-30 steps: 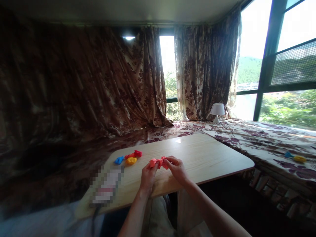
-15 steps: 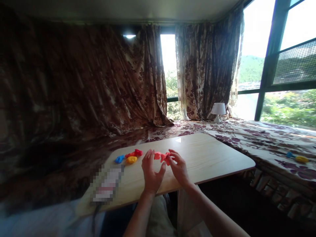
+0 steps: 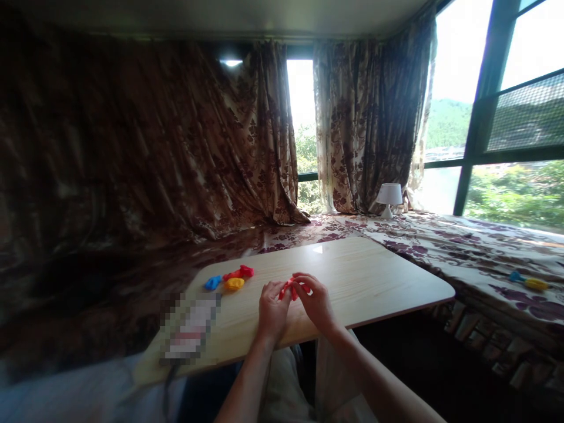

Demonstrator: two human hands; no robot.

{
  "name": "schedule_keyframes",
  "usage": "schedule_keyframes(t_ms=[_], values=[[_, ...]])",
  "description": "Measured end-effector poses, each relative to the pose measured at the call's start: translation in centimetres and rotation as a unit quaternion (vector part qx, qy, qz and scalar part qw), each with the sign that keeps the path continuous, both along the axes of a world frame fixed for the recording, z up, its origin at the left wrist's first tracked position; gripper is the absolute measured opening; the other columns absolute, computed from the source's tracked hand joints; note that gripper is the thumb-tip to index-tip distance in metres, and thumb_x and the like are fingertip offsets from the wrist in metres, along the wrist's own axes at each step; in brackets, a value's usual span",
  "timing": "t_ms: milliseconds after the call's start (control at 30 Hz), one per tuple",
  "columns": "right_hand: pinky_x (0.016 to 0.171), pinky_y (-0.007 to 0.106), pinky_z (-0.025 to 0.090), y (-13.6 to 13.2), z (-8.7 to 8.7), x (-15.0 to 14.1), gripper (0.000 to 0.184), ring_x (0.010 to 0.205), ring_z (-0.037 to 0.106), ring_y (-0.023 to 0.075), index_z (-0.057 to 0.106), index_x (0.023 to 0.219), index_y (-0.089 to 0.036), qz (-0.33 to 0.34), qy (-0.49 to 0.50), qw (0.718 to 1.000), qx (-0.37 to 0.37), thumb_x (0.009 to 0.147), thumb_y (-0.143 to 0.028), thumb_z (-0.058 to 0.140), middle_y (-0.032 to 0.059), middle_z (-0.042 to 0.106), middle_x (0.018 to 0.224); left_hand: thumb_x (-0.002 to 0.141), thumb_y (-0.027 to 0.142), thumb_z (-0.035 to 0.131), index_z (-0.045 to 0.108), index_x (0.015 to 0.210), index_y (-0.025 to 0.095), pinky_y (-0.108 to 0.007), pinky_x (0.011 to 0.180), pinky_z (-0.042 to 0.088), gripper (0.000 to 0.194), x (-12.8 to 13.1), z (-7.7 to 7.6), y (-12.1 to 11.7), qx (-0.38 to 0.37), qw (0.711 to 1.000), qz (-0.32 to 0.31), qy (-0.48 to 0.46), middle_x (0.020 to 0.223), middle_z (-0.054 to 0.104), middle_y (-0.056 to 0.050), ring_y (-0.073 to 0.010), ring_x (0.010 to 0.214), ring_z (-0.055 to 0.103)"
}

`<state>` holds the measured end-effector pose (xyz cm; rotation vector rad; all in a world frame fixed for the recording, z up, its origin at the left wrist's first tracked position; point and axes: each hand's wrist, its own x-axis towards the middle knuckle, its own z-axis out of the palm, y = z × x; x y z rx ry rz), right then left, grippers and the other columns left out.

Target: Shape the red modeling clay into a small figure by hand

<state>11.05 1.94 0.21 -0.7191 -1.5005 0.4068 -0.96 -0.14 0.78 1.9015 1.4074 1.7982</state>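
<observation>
Both of my hands meet over the near middle of the wooden-topped table. Between their fingertips is a soft, crumpled coral-red piece [image 3: 289,289], mostly covered by the fingers; its exact kind does not show. My left hand [image 3: 272,311] is closed on its left side, thumb and fingers pinched together. From the right, my right hand [image 3: 318,302] pinches the other side with curled fingers. Left of my hands lie a crumpled blue piece [image 3: 213,283], a yellow piece [image 3: 234,284] and a red piece [image 3: 238,273] on the table [image 3: 379,282].
A pixelated flat item [image 3: 191,332] lies at the table's left end, with a dark strap hanging down. On the flowered bedding [image 3: 476,247] to the right rest a joined blue and yellow item [image 3: 531,282] and a white lamp [image 3: 389,198]. Patterned curtains [image 3: 273,147] hang behind.
My hands have come closer together, and the coral-red piece stretched between them is now bunched up and more hidden. The pieces lying on the table have not moved.
</observation>
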Motion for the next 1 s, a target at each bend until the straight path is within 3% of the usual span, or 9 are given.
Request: schedule_keyframes(t_ms=[100, 200, 367, 533, 633, 767, 1000], values=[[0.078, 0.034, 0.048, -0.4, 0.3, 0.0, 0.013, 0.090, 0.056, 0.0199, 0.068, 0.084, -0.023, -0.048, -0.053, 0.996, 0.057, 0.083, -0.024, 0.054, 0.0070, 0.061, 0.094, 0.073, 0.034, 0.060, 0.071, 0.080, 0.019, -0.028, 0.074, 0.045, 0.020, 0.0, 0.2, -0.2, -0.034, 0.993, 0.017, -0.115, 0.083, 0.061, -0.005, -0.0178, 0.080, 0.057], [0.075, 0.033, 0.047, -0.9, 0.7, 0.0, 0.014, 0.083, 0.053, 0.0192, 0.068, 0.087, -0.024, -0.056, -0.105, 0.990, 0.078, 0.083, -0.022, 0.054, 0.0052, 0.058, 0.084, 0.073, 0.035, 0.060, 0.071, 0.082, 0.017, -0.027, 0.075, 0.045, 0.023, 0.0, 0.6, -0.6, -0.051, 0.984, -0.022, -0.171, 0.083, 0.062, -0.005, -0.0172, 0.080, 0.058], [0.077, 0.034, 0.046, -1.0, 0.8, 0.0, 0.017, 0.086, 0.050, 0.0202, 0.068, 0.089, -0.026, -0.062, -0.116, 0.988, 0.084, 0.085, -0.020, 0.052, 0.0050, 0.058, 0.087, 0.073, 0.037, 0.058, 0.070, 0.080, 0.016, -0.026, 0.072, 0.045, 0.025, 0.2, 1.0, -1.0, -0.085, 0.976, -0.062, -0.190, 0.080, 0.066, -0.005, -0.0166, 0.075, 0.060], [0.080, 0.036, 0.046, -1.1, 0.8, -0.1, 0.018, 0.092, 0.050, 0.0210, 0.066, 0.096, -0.027, -0.041, -0.121, 0.988, 0.085, 0.084, -0.020, 0.054, 0.0054, 0.059, 0.094, 0.072, 0.039, 0.060, 0.069, 0.081, 0.013, -0.026, 0.070, 0.045, 0.028, 0.0, 0.4, -0.5, -0.105, 0.967, -0.060, -0.224, 0.076, 0.068, -0.006, -0.0168, 0.073, 0.060], [0.085, 0.037, 0.045, -1.1, 0.8, -0.2, 0.020, 0.098, 0.049, 0.0215, 0.065, 0.098, -0.027, -0.041, -0.116, 0.989, 0.085, 0.081, -0.020, 0.059, 0.0055, 0.057, 0.102, 0.071, 0.038, 0.061, 0.069, 0.084, 0.013, -0.026, 0.071, 0.046, 0.029, 0.0, 0.0, -0.3, -0.106, 0.955, -0.090, -0.260, 0.078, 0.069, -0.005, -0.0167, 0.075, 0.061], [0.083, 0.035, 0.046, -0.9, 0.8, -0.2, 0.013, 0.094, 0.051, 0.0202, 0.065, 0.090, -0.025, -0.030, -0.098, 0.992, 0.076, 0.080, -0.019, 0.060, 0.0047, 0.059, 0.097, 0.069, 0.036, 0.063, 0.070, 0.083, 0.014, -0.026, 0.074, 0.046, 0.027, 0.0, -0.2, -0.3, -0.115, 0.944, -0.127, -0.282, 0.080, 0.071, -0.005, -0.0166, 0.077, 0.062], [0.079, 0.034, 0.046, -1.0, 1.0, -0.1, 0.013, 0.088, 0.053, 0.0193, 0.066, 0.082, -0.022, -0.029, -0.096, 0.992, 0.080, 0.083, -0.016, 0.054, 0.0051, 0.061, 0.089, 0.070, 0.035, 0.063, 0.070, 0.082, 0.013, -0.026, 0.075, 0.047, 0.025, 0.1, -0.1, -0.4, -0.125, 0.950, -0.116, -0.263, 0.081, 0.071, -0.006, -0.0173, 0.078, 0.062]])
